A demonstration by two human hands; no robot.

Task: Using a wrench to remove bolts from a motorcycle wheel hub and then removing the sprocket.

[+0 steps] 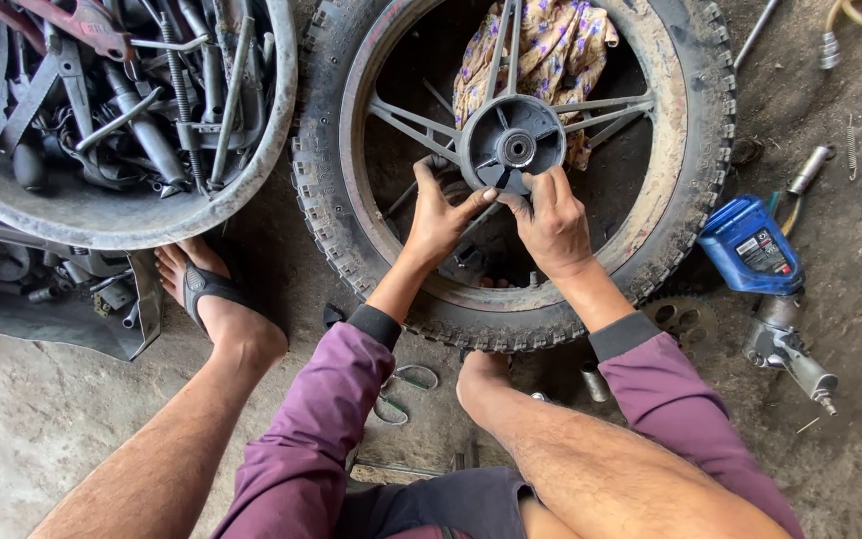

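Both hands work at the hub (pixel 514 147) of the wheel (pixel 511 170), which lies flat on the floor (pixel 72 419) between my feet. Left hand (pixel 438 215): fingers curled, thumb stretched toward the hub's lower edge, apparently gripping a spoke (pixel 413 128) beside it. Right hand (pixel 554 222): fingertips pressed on the hub's lower rim, thumb out to meet the left thumb; it grasps nothing loose that I can see. I judge this paired grip steadies the hub from below while the tyre (pixel 326 220) bears on the ground.

Placement notes:
- Wheel: just ahead of my knees, so both arms reach the centre without stretching.
- Cloth (pixel 541 60): patterned, under the spokes on the far side of the hub, possibly padding or a wipe.
- Left foot (pixel 214 299): in a sandal, close against the tyre's left side.

Surroundings:
- Tub (pixel 122 215): wide and round, filled with metal rods and parts, touching the tyre at upper left.
- Oil can (pixel 750 247): blue, just right of the tyre.
- Impact wrench (pixel 788 351): below the can.
- Sprocket (pixel 680 319): partly under the tyre's lower right.
- Pliers (pixel 401 391): green-handled, between my legs.

Nothing blocks the hub; the spokes limit finger access around it.
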